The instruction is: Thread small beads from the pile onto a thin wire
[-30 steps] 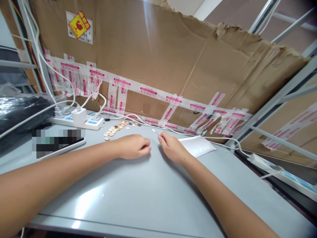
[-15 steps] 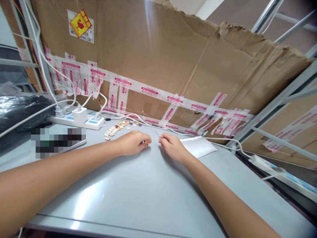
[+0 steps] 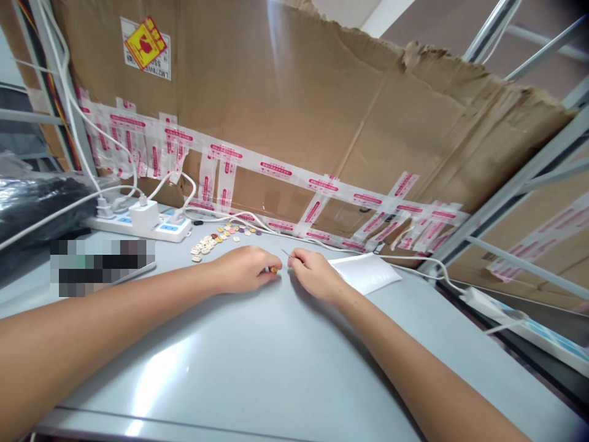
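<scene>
My left hand [image 3: 248, 270] is closed in a pinch on a small yellow-brown button [image 3: 273, 270], held just above the grey table [image 3: 239, 362]. Facing it, my right hand [image 3: 315, 275] pinches a thin needle [image 3: 286, 253] whose end points up and to the left. A small gap separates the two hands. Beyond my left hand lie several buttons [image 3: 202, 247], mostly cream, with some yellow, brown and purple ones. Part of a white sheet [image 3: 368, 274] lies behind my right hand.
White power strips stand at the back left [image 3: 170, 231] and along the right edge [image 3: 519, 325]. A white cable [image 3: 248, 216] runs along the taped cardboard [image 3: 285, 110]. A blurred-out object [image 3: 103, 267] and a black plastic bag [image 3: 41, 202] are at left.
My right hand with the needle has moved a little left, closer to the button in my left hand. The whole view has shifted slightly.
</scene>
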`<move>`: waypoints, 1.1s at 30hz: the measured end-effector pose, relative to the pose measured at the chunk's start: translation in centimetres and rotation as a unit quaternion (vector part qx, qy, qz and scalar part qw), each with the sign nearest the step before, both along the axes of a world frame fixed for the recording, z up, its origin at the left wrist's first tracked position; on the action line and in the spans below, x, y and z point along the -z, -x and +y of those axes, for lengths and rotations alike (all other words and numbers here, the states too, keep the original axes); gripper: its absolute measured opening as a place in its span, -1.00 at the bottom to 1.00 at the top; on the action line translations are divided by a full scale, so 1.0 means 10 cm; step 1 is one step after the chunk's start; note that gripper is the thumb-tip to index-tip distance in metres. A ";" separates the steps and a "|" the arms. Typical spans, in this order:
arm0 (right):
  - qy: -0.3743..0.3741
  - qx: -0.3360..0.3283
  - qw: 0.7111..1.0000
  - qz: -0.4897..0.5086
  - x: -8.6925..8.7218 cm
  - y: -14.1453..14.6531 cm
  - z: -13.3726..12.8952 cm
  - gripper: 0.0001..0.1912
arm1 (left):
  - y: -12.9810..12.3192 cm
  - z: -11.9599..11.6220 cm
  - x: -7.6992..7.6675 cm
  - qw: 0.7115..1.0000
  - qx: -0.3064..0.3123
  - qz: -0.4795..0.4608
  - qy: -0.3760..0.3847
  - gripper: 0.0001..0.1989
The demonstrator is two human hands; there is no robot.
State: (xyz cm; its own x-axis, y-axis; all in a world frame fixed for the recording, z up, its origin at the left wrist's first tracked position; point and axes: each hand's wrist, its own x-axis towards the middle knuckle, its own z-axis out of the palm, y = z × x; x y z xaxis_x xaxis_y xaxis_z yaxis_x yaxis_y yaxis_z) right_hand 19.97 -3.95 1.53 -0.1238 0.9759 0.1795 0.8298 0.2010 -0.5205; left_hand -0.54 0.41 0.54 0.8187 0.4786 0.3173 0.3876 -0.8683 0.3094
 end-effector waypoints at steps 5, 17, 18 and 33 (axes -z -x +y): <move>-0.021 0.002 1.000 0.012 -0.02 -0.06 0.04 -0.79 | 0.00 0.03 0.01 0.999 -0.010 -0.022 0.031 -0.81; 0.024 0.013 0.995 0.098 0.04 0.02 -0.03 -0.78 | -0.02 0.08 0.02 0.992 -0.090 -0.069 0.054 -0.77; 0.028 0.012 0.993 0.115 0.07 0.02 -0.02 -0.77 | -0.03 0.08 0.02 0.991 -0.092 -0.077 0.055 -0.76; 0.023 -0.005 0.991 0.128 0.08 0.05 -0.07 -0.81 | -0.04 0.14 0.03 0.960 -0.119 -0.193 0.163 -0.82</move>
State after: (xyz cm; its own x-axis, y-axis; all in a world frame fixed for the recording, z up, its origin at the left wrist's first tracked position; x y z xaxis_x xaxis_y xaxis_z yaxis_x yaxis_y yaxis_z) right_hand 19.42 -4.62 0.68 -0.0889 0.9828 0.1620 0.6671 0.1795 -0.7231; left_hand -0.13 1.80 0.26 0.5252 0.7634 0.3761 0.3657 -0.6015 0.7103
